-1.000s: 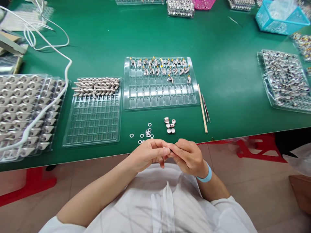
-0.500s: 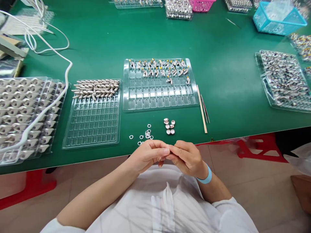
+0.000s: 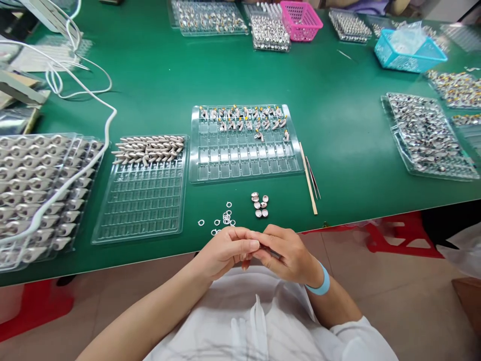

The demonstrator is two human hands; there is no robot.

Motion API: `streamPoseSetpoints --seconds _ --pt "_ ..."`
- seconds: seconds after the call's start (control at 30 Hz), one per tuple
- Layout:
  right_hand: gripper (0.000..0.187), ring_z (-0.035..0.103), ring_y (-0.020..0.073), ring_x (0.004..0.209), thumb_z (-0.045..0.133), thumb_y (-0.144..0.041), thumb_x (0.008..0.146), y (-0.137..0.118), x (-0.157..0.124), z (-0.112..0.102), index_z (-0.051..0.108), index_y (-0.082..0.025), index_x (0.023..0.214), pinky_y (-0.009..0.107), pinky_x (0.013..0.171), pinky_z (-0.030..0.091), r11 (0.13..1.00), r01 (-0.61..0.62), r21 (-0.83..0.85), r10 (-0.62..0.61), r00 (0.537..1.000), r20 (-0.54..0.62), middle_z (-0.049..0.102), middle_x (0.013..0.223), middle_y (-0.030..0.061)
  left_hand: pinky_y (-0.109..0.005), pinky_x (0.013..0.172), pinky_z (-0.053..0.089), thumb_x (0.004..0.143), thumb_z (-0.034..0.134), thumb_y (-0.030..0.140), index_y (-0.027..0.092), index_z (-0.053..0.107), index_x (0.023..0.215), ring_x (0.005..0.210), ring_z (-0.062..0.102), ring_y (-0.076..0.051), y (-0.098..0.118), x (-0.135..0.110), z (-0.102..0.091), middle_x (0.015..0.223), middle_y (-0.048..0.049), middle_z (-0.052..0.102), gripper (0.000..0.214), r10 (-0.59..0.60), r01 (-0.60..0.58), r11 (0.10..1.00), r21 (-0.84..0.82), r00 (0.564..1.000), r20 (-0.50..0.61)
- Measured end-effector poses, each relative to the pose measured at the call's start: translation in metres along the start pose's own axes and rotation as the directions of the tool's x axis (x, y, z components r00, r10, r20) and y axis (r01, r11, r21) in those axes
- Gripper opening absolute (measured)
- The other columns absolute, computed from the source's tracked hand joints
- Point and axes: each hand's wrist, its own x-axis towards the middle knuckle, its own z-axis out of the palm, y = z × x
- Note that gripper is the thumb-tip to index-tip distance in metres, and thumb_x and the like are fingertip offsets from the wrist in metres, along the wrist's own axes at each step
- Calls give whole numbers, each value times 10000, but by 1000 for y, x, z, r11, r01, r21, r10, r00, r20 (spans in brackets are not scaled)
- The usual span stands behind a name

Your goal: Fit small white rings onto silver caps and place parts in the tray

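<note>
The person's left hand (image 3: 227,250) and right hand (image 3: 287,253) are meeting at the near edge of the green table (image 3: 158,85), fingertips pinched together around something too small and hidden to identify; a thin dark sliver is showing under the right fingers. A pale blue wristband (image 3: 319,286) is circling the right wrist. Just beyond the hands, small white plastic rings (image 3: 221,219) and little round silver caps (image 3: 260,204) are lying loose, before a clear compartmented plastic tray (image 3: 244,160).
</note>
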Motion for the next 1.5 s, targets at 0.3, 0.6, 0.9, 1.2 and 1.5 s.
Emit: streamPoseSetpoints --seconds 0.3,0.6,0.9,1.2,1.5 --pt "345 510 140 673 468 -191 906 -2 1 0 498 -147 1247 262 571 442 984 82 -160 -90 995 -46 571 772 47 -180 464 438 702 746 406 98 669 755 514 478 -69 0 -3 5 606 -6 542 321 1 -1 1000 -23 1000 10" --pt "238 533 134 671 469 -184 906 -4 1 -5 565 -149 1121 258 580 447 999 -16 -32 14 997 -79 607 799 54 -298 729 532 778 672 168 252 672 1053 832 614 -175 -6 -16 -1 975 -75 645 288 727 -509 378 774 680 92" --pt "307 555 154 740 485 -159 896 -6 -3 4 520 -132 1200 278 618 462 992 -43 -121 33 996 -79 621 896 90 -346 789 506 798 597 54 248 613 1091 856 610 -196 -12 -9 -4 910 -75 689 352 785 -479 -177 860 459 417" --pt "403 535 155 725 496 -138 891 -1 -5 8 464 -102 1291 282 602 454 989 -46 -140 32 995 -98 602 866 90 -330 755 535 798 540 -12 139 533 1106 872 613 -194 -17 2 -4 926 -122 668 342 788 -540 -228 810 386 479" --pt "353 535 160 772 460 -147 909 -8 -3 3 497 -103 1257 292 641 477 993 -108 -57 108 994 -10 594 916 98 -319 608 486 763 524 -49 108 491 1153 753 540 -183 -24 3 -12 915 -148 637 422 760 -494 -379 783 317 568"
